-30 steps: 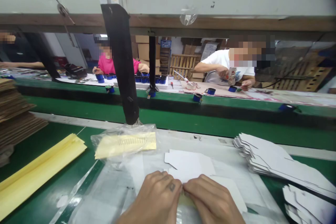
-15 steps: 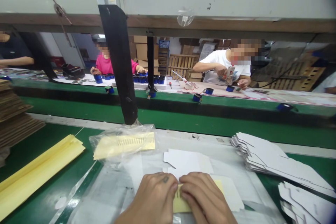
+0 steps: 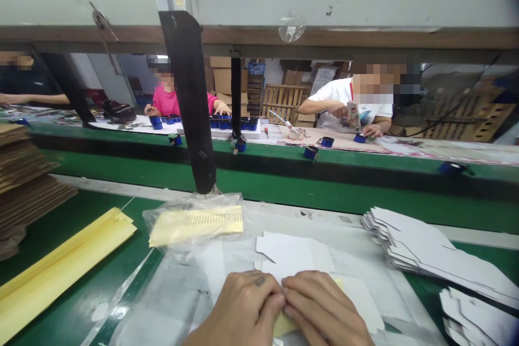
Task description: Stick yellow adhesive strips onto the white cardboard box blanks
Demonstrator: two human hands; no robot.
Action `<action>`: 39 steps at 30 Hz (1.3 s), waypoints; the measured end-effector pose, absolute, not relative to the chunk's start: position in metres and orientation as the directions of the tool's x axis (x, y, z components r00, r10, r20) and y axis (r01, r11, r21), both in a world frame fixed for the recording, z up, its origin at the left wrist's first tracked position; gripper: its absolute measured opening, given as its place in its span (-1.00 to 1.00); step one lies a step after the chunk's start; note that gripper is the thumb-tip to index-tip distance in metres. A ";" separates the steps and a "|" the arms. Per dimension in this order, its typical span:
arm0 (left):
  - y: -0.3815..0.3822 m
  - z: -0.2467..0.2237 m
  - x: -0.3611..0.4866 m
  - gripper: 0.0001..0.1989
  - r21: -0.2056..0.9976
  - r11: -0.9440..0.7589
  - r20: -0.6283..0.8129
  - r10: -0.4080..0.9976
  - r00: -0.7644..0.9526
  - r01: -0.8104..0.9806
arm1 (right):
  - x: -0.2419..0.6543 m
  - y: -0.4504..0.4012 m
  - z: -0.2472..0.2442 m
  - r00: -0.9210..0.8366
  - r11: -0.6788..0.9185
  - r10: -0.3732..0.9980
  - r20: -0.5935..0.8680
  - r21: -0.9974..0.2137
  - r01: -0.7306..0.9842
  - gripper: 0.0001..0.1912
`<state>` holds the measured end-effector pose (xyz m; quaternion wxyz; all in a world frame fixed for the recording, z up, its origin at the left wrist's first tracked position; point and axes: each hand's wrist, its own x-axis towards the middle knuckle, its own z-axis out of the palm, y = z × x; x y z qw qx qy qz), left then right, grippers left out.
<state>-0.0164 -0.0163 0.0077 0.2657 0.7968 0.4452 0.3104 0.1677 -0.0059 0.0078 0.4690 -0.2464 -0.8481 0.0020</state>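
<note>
The left hand (image 3: 247,303) and the right hand (image 3: 320,303) are placed side by side, with their fingertips brought together at the middle of the bench. Under them a thin sheet of pale yellow paper (image 3: 285,327) is mostly covered; only a part below the right hand and a small yellow corner beyond its knuckles can be seen. The fingers of both hands are curled and leave little space between them, but whether the paper is pinched or only pressed cannot be told, since the fingertips are hidden.

Just beyond the hands a flat white cardboard blank with cut flaps (image 3: 292,251) is laid, and another flat white card (image 3: 367,303) is partly covered by the right hand. All this is spread over a sheet of clear, wrinkled plastic (image 3: 158,286).

It is judged that the yellow paper could be creased crookedly or torn, if it were pressed unevenly by the two hands. It could also be slid aside, because the plastic looks smooth and loose. The white blank, lying so near the fingertips, might be pushed or bent by a forward movement. If the right hand were swung wide, the white card beside it could be dragged along.
</note>
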 end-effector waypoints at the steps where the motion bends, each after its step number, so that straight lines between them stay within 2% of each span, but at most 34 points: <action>1: -0.016 0.010 -0.017 -0.76 0.726 -0.418 0.209 0.890 0.404 0.546 | 0.168 -0.006 0.008 -0.438 0.881 0.416 0.797 -0.234 0.411 -0.82; 4: -0.016 0.014 -0.017 -0.73 0.774 -0.303 0.080 0.917 0.390 0.556 | 0.169 -0.005 0.005 -0.421 0.890 0.398 0.815 -0.231 0.394 -0.80; 6: -0.015 0.014 -0.018 -0.72 0.780 -0.278 0.050 0.921 0.387 0.561 | 0.170 -0.006 0.000 -0.407 0.893 0.396 0.823 -0.240 0.382 -0.79; 12: -0.012 0.009 -0.018 -0.72 0.746 -0.353 0.154 0.916 0.370 0.564 | 0.175 -0.006 -0.014 -0.403 0.840 0.520 0.753 -0.366 0.399 -0.62; 18: -0.013 0.011 -0.017 -0.74 0.708 -0.381 0.154 0.905 0.396 0.594 | 0.179 -0.002 -0.014 -0.390 0.819 0.506 0.769 -0.286 0.497 -0.89; 22: -0.013 0.011 -0.017 -0.75 0.696 -0.384 0.158 0.906 0.393 0.607 | 0.177 -0.006 -0.002 -0.449 0.824 0.500 0.740 -0.247 0.510 -0.85; 24: -0.013 0.011 -0.016 -0.75 0.680 -0.400 0.178 0.903 0.391 0.614 | 0.175 -0.010 0.000 -0.427 0.816 0.521 0.739 -0.284 0.504 -0.81; 26: -0.012 0.009 -0.016 -0.76 0.612 -0.477 0.254 0.874 0.414 0.631 | 0.174 -0.013 -0.002 -0.382 0.786 0.583 0.717 -0.378 0.490 -0.80; 30: -0.009 0.001 -0.015 -0.78 0.235 -0.677 0.513 0.696 0.503 0.697 | 0.182 -0.008 -0.008 -0.256 0.656 0.747 0.614 -0.617 0.435 -0.90; 32: -0.008 -0.003 -0.014 -0.80 0.126 -0.707 0.587 0.619 0.522 0.696 | 0.189 0.000 -0.003 -0.189 0.542 0.834 0.518 -0.703 0.461 -0.84; 34: -0.008 -0.006 -0.013 -0.82 0.112 -0.739 0.630 0.569 0.528 0.664 | 0.193 0.011 0.009 -0.151 0.442 0.890 0.430 -0.738 0.510 -0.77; 36: -0.009 -0.008 -0.013 -0.83 0.115 -0.757 0.623 0.560 0.547 0.643 | 0.191 0.024 0.026 -0.170 0.418 0.905 0.390 -0.740 0.526 -0.73; 39: -0.009 -0.007 -0.013 -0.86 0.151 -0.750 0.529 0.612 0.588 0.644 | 0.178 0.048 0.042 -0.313 0.417 0.903 0.294 -0.776 0.473 -0.72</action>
